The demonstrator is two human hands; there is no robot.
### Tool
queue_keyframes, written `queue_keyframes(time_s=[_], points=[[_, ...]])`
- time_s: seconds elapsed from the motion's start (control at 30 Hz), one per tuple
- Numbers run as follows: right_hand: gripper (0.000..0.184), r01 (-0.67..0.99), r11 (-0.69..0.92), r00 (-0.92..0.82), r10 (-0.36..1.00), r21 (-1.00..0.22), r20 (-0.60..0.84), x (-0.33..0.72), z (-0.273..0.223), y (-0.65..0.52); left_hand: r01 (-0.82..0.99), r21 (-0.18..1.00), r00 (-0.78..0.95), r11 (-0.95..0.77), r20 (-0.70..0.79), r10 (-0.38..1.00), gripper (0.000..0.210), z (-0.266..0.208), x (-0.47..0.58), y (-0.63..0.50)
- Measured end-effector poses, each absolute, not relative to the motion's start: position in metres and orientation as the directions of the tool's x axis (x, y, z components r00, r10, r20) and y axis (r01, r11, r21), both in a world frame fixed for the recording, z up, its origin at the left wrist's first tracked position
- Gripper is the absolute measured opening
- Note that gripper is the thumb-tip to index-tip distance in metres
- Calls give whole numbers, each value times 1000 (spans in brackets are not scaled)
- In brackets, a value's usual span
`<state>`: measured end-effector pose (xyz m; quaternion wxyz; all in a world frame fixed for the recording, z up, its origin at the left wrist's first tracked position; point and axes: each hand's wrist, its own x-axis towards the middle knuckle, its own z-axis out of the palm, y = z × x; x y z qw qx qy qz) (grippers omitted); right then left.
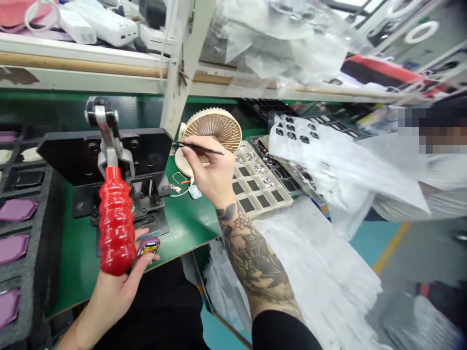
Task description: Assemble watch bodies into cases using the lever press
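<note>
My left hand (118,291) is closed around the edge of a small purple device housing (149,247), tilted so that yellow and metal parts show inside. It sits low at the bench's front edge, partly behind the red handle (116,223) of a toggle-clamp fixture (148,194). In my right hand (217,172) are thin black tweezers (200,147), pinched between thumb and fingers and pointing left. That hand is raised in front of a cream desk fan (211,127). Below it, a small white square part with a cable (194,191) lies on the green mat (195,218).
At left, a grey foam tray (40,272) holds several purple housings. A compartment tray (264,199) with dark squares and shiny parts lies right of the fan. White sheets (310,262) spread at right. A shelf (91,80) crosses above; another person's sleeve (404,194) is at far right.
</note>
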<state>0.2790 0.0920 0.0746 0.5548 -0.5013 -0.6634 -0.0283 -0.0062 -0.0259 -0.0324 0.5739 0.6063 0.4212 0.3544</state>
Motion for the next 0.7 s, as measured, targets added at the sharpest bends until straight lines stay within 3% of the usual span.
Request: queue_keyframes(time_s=[0.1,0.2,0.37,0.47,0.57,0.7], points=[[19,813,488,-88,643,-318,761,294,59,52,151,988,355,22,-75,932,36,-31,-9,-27],[30,912,404,-283,748,-74,600,320,41,-6,279,951,360,-134,26,933,35,-32,-7,-22],[29,955,224,-287,860,194,422,344,10,-57,316,875,433,-366,210,877,32,-38,10,-13],[28,940,270,-323,898,206,298,345,2,-59,314,870,438,-381,223,871,32,-42,16,-13],[29,960,259,-279,922,109,269,361,7,-53,343,858,431,-381,217,876,34,-46,14,-17],[34,969,-248,243,933,-13,264,432,30,-31,423,838,397,-345,171,902,37,-44,10,-26]])
